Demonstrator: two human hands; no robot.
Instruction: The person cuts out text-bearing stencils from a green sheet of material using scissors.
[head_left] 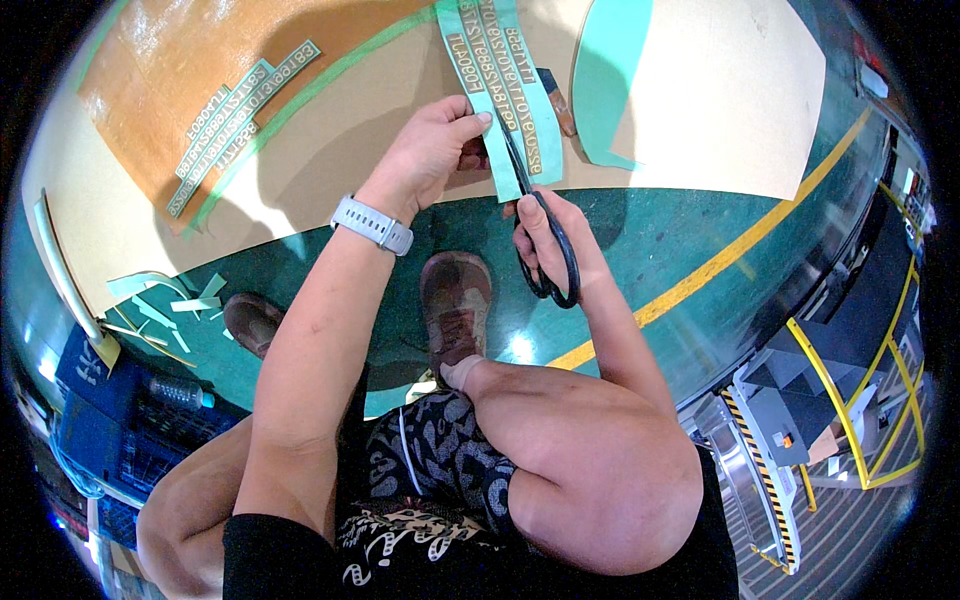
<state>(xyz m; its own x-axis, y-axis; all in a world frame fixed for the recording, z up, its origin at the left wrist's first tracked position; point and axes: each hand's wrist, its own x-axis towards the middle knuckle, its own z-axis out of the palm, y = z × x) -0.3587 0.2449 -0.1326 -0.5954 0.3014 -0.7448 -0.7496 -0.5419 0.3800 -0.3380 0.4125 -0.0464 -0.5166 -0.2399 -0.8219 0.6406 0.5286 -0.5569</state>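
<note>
A pale green stencil sheet point(548, 145) with rows of tan characters is pinched at its left edge by my left hand point(430, 150), thumb on top. A grey-white watch point(371, 225) is strapped on that wrist. My right hand point(553, 235) grips a pair of black-handled scissors point(570, 272). Their blades lie lengthwise between rows of the sheet, where a slit separates the left strip from the rest. Parts of both hands' fingers are hidden beneath the sheet and around the handles. Just right of the sheet lies a small dark and brown object point(558, 103), its kind unclear.
Tan cardboard point(330, 195) covers the floor ahead, with an orange-brown panel point(150, 130) bearing lettered strips point(235, 130). A light green sheet point(610, 80) lies to the right. Green scraps point(165, 305) are at left. A yellow floor line point(700, 280) and yellow-framed equipment point(830, 385) stand right.
</note>
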